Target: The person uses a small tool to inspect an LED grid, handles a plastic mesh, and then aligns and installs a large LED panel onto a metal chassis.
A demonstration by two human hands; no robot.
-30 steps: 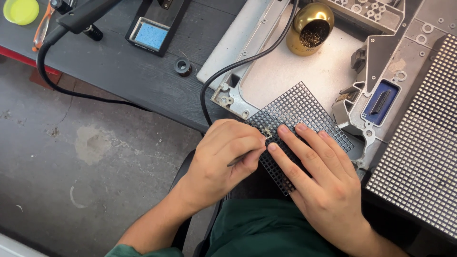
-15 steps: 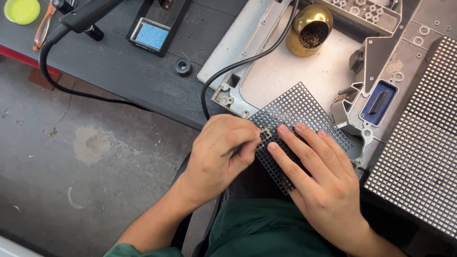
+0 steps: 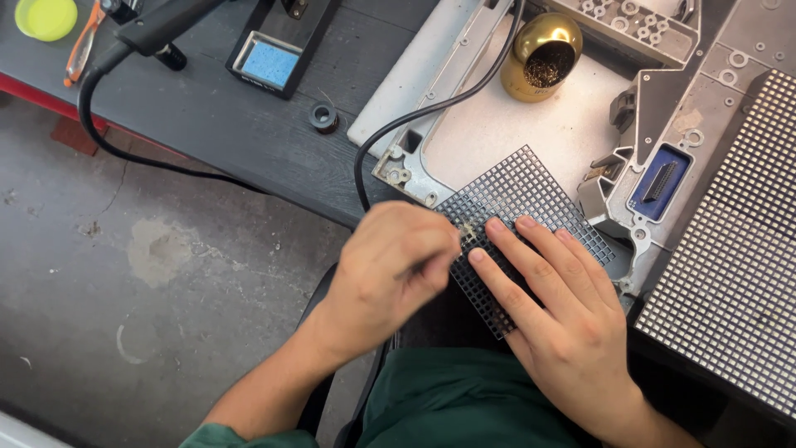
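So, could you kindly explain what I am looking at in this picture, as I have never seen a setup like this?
There is no machine here: a person works with bare hands, and the camera sits on their head, looking down. The right hand lies flat on a black grid panel, pinning it at the edge of a dark workbench. The left hand is curled at the panel's near corner; it is blurred, so I cannot tell what it pinches. Farther back lie a grey metal frame, a brass-coloured tip-cleaner pot, a blue sponge in a black stand, a black cable, and a large dotted panel at right.
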